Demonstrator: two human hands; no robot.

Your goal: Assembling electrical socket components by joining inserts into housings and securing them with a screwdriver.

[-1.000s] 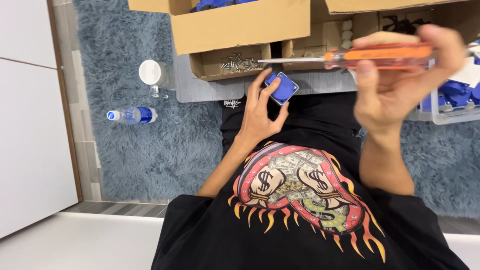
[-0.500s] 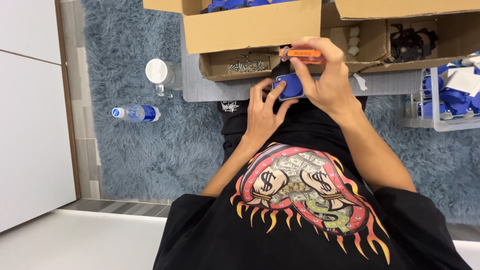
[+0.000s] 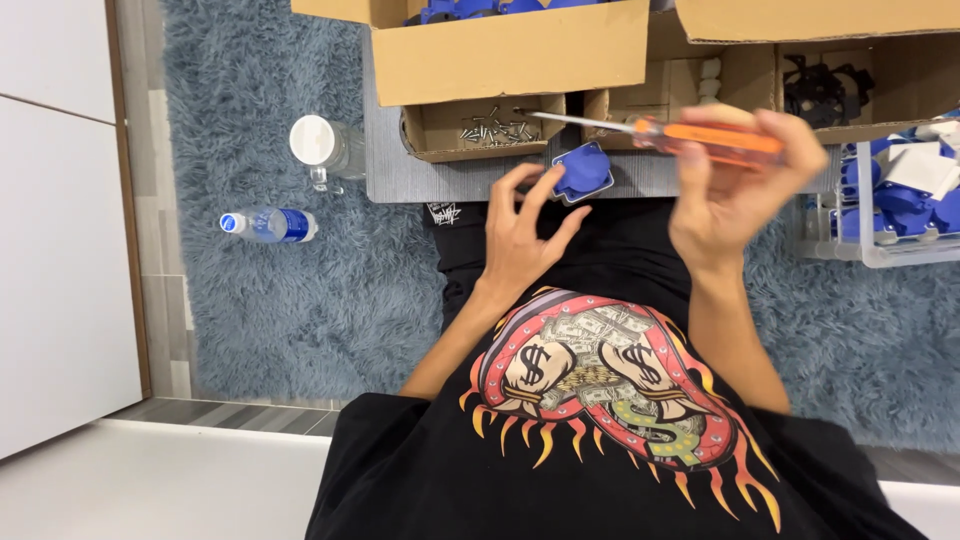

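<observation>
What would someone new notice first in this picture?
The right hand holding an orange screwdriver up at centre right, its tip over a small box of screws. Just left, the left hand touches a blue part at the edge of a grey mat. Below, a flame graphic fills the black shirt.

The left hand (image 3: 520, 235) reaches forward with fingers spread and loosely curled, thumb out to the side, forearm angled across the lap. The right hand (image 3: 735, 175) is raised, fingers wrapped closed, wrist bent.
</observation>
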